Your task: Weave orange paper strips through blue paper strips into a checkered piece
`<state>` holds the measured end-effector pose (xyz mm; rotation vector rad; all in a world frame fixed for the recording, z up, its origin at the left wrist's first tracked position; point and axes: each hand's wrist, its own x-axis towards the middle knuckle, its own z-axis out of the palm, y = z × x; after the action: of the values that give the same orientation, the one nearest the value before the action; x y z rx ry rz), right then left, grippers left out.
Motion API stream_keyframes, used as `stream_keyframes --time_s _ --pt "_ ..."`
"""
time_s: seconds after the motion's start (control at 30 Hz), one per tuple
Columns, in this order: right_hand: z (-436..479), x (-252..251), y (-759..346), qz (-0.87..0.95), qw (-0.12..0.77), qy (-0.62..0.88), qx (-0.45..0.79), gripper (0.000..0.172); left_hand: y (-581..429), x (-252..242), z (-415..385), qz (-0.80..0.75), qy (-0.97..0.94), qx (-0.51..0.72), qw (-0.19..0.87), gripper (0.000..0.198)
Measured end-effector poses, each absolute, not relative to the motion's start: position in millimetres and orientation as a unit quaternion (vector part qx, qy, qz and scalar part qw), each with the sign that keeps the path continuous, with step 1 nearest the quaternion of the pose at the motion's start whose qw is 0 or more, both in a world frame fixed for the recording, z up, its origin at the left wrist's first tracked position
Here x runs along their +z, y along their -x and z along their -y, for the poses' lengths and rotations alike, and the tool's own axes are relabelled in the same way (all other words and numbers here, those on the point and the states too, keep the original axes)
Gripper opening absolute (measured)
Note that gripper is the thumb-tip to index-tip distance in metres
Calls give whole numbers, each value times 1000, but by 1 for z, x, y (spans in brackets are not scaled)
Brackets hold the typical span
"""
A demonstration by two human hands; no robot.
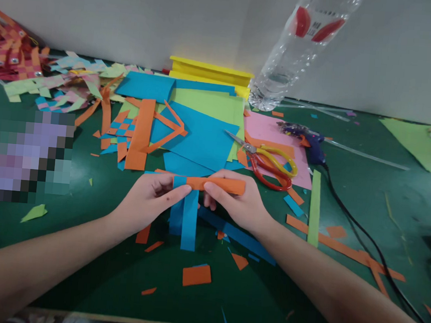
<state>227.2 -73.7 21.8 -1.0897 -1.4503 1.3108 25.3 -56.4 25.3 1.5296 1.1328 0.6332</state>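
Observation:
Between my two hands is an orange paper strip [228, 185] with blue paper strips [189, 224] hanging down from it. My left hand [155, 196] pinches the joint where blue crosses orange, thumb in front. Farther along to the right, my right hand [238, 198] has its thumb pressed on the orange strip; its other fingers are mostly behind the paper. On the table below and beside them lie a longer blue strip [242, 238] and a small orange rectangle [197, 275].
Scissors [272, 161] with red and yellow handles lie on pink paper. Behind them are a corded glue gun [311, 142] and a plastic bottle [284, 62]. Blue sheets [203, 133], woven paper pieces [120, 128] and scraps cover the green table [114, 283]. A blurred patch sits at left.

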Motion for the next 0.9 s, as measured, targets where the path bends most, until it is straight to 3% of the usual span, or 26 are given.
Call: stream_keyframes --time_s 0.5,0.9 --pt "76 21 -226 603 443 447 490 16 -25 26 56 -442 -637 270 570 25" --pt "74 23 -227 603 444 440 496 24 -25 25 58 -470 -635 271 551 30"
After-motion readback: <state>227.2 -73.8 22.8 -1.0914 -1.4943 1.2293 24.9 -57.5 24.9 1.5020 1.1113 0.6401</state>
